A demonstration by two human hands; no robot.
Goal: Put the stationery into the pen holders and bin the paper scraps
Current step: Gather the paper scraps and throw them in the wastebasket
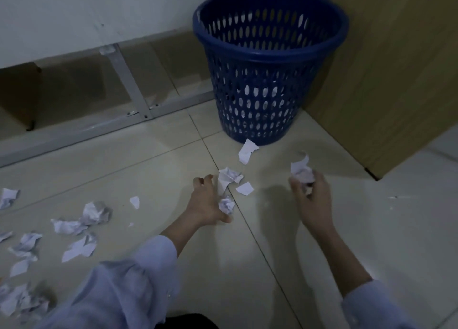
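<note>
A blue perforated plastic bin (270,56) stands on the tiled floor at the back, with white paper showing through its lower holes. My right hand (312,199) is closed around a crumpled paper ball (302,171) in front of the bin. My left hand (207,199) rests on the floor, fingers curled over a small crumpled scrap (226,206), its fingertips beside a larger crumpled scrap (229,177). A flat scrap (245,188) and another scrap (246,150) lie between my hands and the bin. Several more scraps (94,214) are scattered at the left.
A wooden cabinet side (386,68) stands right of the bin. A metal desk frame (128,88) and white wall run along the back left. My pale blue sleeves (128,286) fill the lower part of the view.
</note>
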